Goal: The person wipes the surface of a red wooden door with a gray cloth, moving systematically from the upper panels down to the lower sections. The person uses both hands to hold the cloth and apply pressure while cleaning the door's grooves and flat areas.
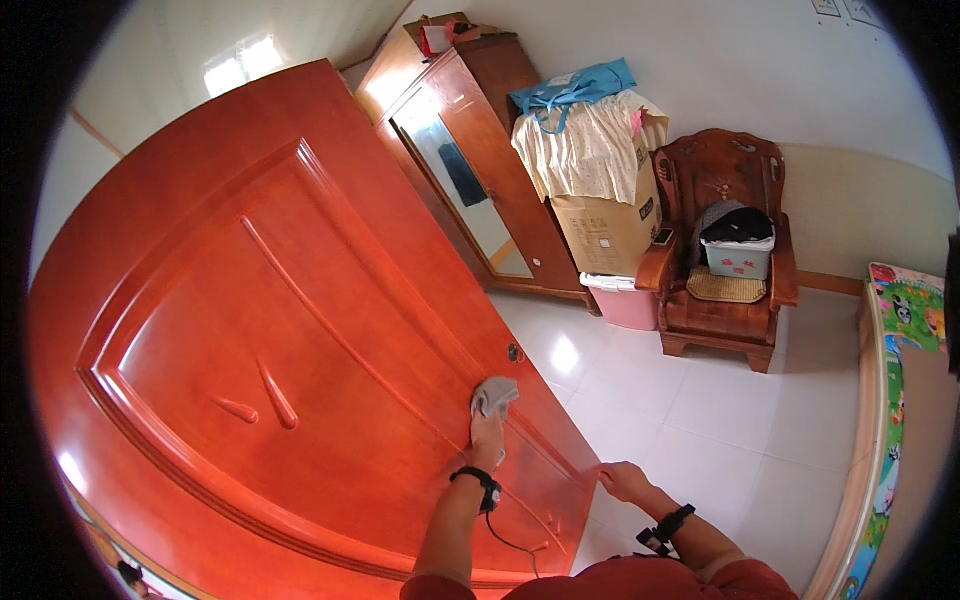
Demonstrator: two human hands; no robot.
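Note:
A large reddish-brown wooden door [360, 352] with raised moulding fills the left and middle of the view. My left hand [487, 439] presses a grey cloth [495, 396] against its face, just below and left of the round metal lock [514, 352]. My right hand [624, 480] is at the door's free edge, its fingers curled against it; whether they grip the edge is hard to tell. Both wrists wear black straps with small devices, and a thin cable hangs from the left one.
Behind the door stand a mirrored wooden wardrobe [499, 150], a cardboard box [600, 232] on a pink plastic bin [626, 304], and a carved wooden armchair [720, 315] holding a light-blue container [739, 259]. A cartoon-printed mat [911, 307] lies at the right, beyond the tiled floor [705, 427].

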